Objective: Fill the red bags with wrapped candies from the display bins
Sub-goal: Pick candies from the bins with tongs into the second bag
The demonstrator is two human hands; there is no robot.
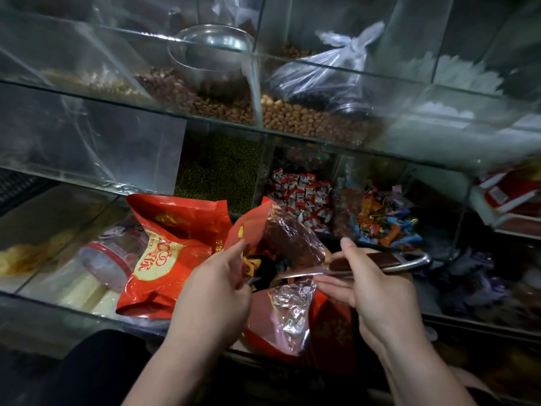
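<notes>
An open red bag (292, 306) with a silvery lining sits low in the middle, wrapped candies visible inside its mouth. My left hand (213, 285) pinches its left rim and holds the mouth wide. My right hand (360, 279) grips the brown handle of a metal scoop (380, 263), whose blade points left into the bag's mouth. A second red bag (169, 250) with gold print lies to the left, bulging. Behind are a bin of red-and-white wrapped candies (301, 197) and a bin of mixed coloured candies (380, 218).
Glass display bins rise in tiers. The upper shelf holds peanuts (307, 121), a metal bowl (213, 54) and a knotted plastic bag (328, 71). Green beans (219, 171) fill a bin behind the bags. A clear jar with a red band (108, 259) lies at the left.
</notes>
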